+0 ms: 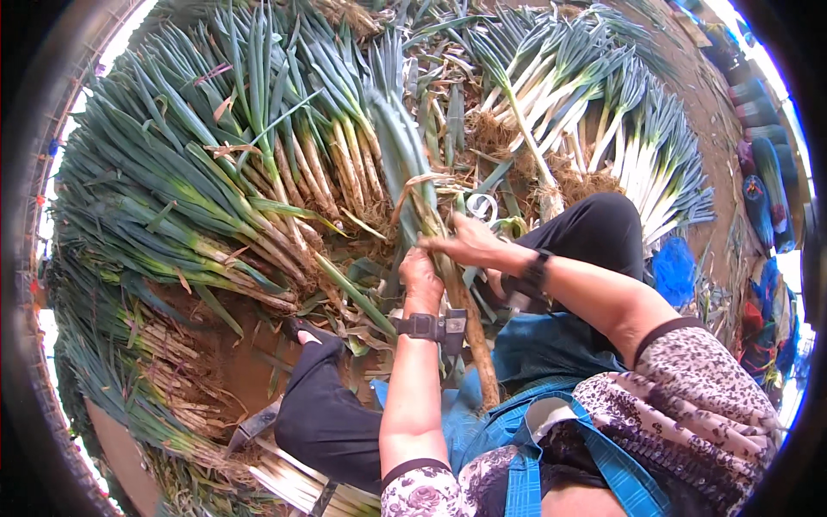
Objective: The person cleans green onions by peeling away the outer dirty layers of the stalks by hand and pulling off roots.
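Observation:
A long leek (pixel 475 336) lies slanted in front of me, its brownish stalk end over my lap and its green leaves pointing away. My left hand (pixel 419 274) is closed round it at mid-length, thumb up. Just to the right, my right hand (pixel 465 241) is closed with its fingertips against the same stalk, close to the left thumb. Whether it pinches a loose outer leaf there is too small to tell. A dry, yellowish leaf (pixel 422 181) crosses the leek above my hands. Close beyond the right hand is a white ring-shaped roll (pixel 481 207).
Unpeeled leeks (pixel 172 172) are heaped along the left. Leeks with clean white stalks (pixel 637 164) fan out at the far right, near a blue plastic bag (pixel 672 271). Leaf scraps (pixel 448 112) litter the ground between. A flat metal piece (pixel 254 424) lies by my left knee.

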Demonstrator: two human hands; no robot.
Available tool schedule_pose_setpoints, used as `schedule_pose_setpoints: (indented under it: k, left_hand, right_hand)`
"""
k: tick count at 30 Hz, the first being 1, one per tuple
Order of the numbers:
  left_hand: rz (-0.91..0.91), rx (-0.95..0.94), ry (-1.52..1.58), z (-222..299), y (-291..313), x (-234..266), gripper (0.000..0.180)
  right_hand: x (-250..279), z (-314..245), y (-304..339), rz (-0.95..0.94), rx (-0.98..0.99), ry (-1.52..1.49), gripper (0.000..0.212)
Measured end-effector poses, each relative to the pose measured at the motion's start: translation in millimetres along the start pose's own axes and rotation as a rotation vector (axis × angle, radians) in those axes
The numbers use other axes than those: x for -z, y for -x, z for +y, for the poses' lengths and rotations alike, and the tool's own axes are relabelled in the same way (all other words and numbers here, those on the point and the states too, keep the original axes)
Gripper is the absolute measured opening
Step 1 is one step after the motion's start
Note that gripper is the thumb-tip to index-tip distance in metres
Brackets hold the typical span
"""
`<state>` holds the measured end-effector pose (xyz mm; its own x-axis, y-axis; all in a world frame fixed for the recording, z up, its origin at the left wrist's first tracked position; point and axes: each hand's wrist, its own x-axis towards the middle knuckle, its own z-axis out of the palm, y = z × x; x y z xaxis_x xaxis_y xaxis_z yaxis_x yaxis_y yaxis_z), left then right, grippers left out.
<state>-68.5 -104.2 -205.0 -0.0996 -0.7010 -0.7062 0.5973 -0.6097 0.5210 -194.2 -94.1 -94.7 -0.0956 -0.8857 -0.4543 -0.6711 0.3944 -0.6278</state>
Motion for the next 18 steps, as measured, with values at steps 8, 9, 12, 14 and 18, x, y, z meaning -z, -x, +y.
schedule_pose_setpoints:
  k: [8,9,12,14,18]
  left_hand:
    - [-0.253,0.138,0.275,70,27,7,0.031]
    - [-0.186,0.129,0.253,74,24,14,0.030]
    - [-0.159,0.082,0.284,77,27,28,0.026]
    - [-0.205,0.070,0.278,77,31,29,0.023]
    - [-0.273,0.054,0.251,76,42,10,0.023]
  right_hand:
    - [-38,-7,18,-0.016,0.213,-0.185,0.021]
    - [-45,8,42,-0.250,0.305,-0.034,0.019]
    - [-41,23,128,-0.839,0.537,0.172,0.020]
    - [-18,7,149,-0.935,0.408,0.375,0.024]
    - [15,5,55,-0.192,0.263,0.027,0.050]
